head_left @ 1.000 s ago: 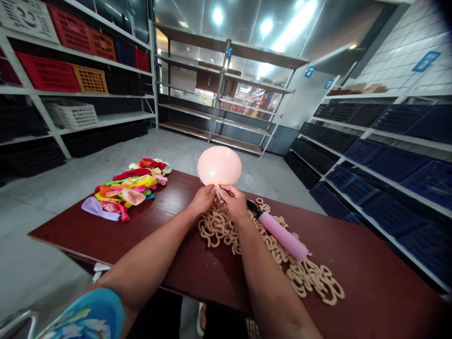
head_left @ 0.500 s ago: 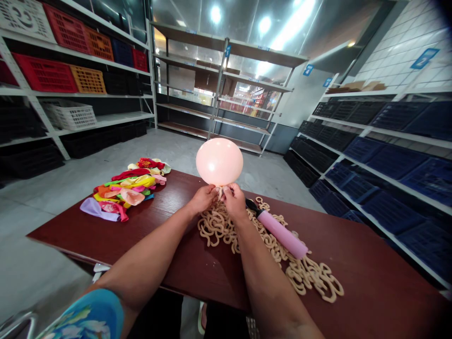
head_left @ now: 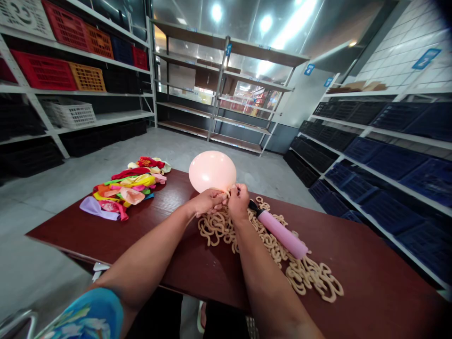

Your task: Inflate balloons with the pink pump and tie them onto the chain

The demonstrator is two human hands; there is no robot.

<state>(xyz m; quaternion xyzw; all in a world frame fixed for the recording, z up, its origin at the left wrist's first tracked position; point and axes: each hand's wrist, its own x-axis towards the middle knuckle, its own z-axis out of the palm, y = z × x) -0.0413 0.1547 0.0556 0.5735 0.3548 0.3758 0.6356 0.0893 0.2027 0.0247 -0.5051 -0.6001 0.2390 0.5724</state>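
An inflated pale pink balloon (head_left: 212, 170) hovers over the far edge of the dark red-brown table (head_left: 148, 249), tilted away to the left. At its neck, my left hand (head_left: 209, 201) is closed with the fingers pinching the balloon's end. My right hand (head_left: 238, 200) is closed beside it, gripping the same neck; the tip is mostly hidden by the fingers. Under and to the right of my hands lies a pile of tan, curled rope-like pieces (head_left: 216, 227). A pink hand pump (head_left: 283, 234) with a black nozzle rests on that pile, to the right of my right hand.
Several limp, uninflated balloons (head_left: 130, 188) in many colours lie heaped on the table's left side. Shelves with red, yellow and white crates (head_left: 72, 114) stand at the left. Dark crates (head_left: 367, 155) fill the right shelves. A metal rack (head_left: 221, 89) stands behind.
The balloon has dropped a little and swung left, tilting over. Both hands have turned about its neck, my right hand shifting slightly right. The table's things have not moved.
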